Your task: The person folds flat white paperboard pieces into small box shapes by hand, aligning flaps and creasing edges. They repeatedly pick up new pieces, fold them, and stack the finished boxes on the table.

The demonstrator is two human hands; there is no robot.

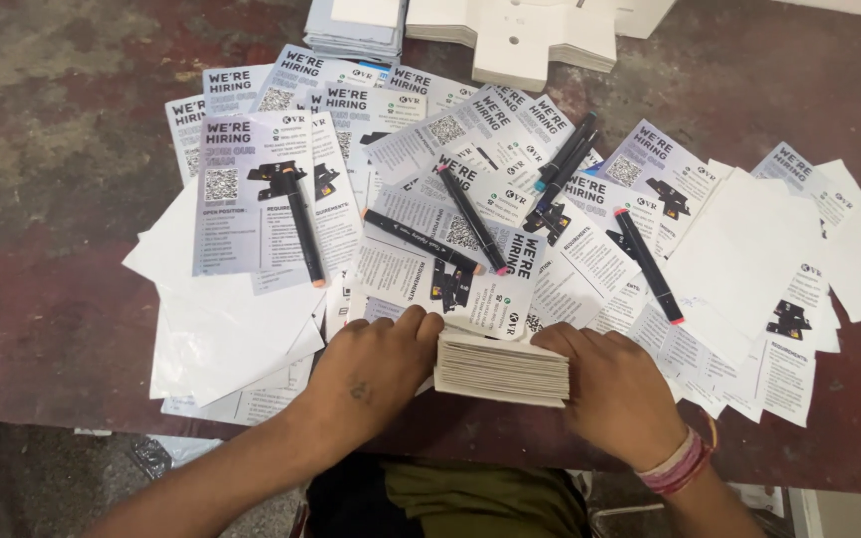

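both hands squared up a thick stack of leaflets [501, 367] at the near edge of the tabletop [52, 249].
the left hand [371, 374] pressed its left side, the right hand [612, 391] its right; beyond the stack lay scattered flyers [251, 189] and black markers [303, 227].

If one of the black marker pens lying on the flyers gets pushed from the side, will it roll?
Probably: the marker pen looks long and slim, so a sideways nudge may roll it. It lies on loose overlapping flyers, which could slide with it. It seems rigid, unlikely to bend.
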